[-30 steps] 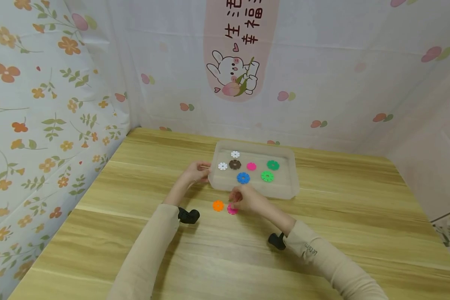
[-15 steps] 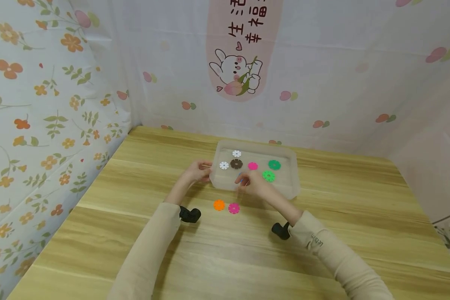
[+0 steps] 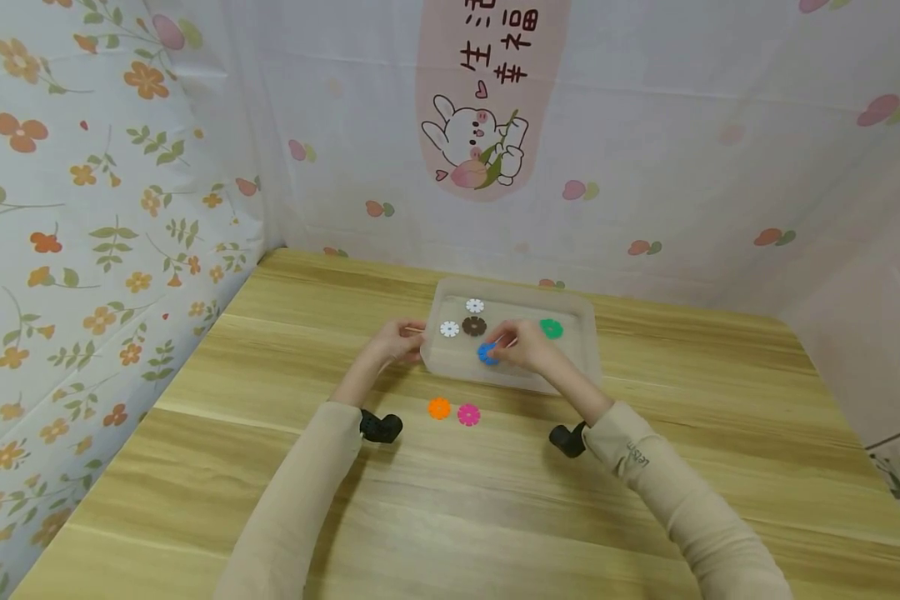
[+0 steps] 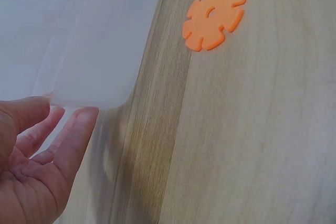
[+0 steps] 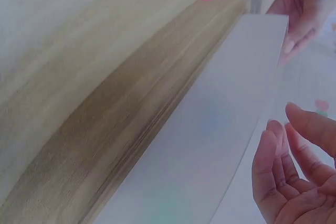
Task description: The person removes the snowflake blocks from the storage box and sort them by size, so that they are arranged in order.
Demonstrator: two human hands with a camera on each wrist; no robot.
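A translucent plastic box stands on the table. My left hand grips its left end, thumb near the rim and fingers against the wall in the left wrist view. Over the box, my right hand has its fingertips by a blue notched disc. The right wrist view shows its thumb and fingers apart with nothing between them. Also inside lie two white discs, a brown disc and a dark green disc. My right hand hides the pink and light green discs there.
An orange notched disc and a pink notched disc lie side by side on the wooden table, in front of the box. A patterned cloth hangs behind the table and along its left side.
My right hand has left the pink disc on the table and moved up and back over the box, beside the blue disc. My left hand stays at the box's left end.
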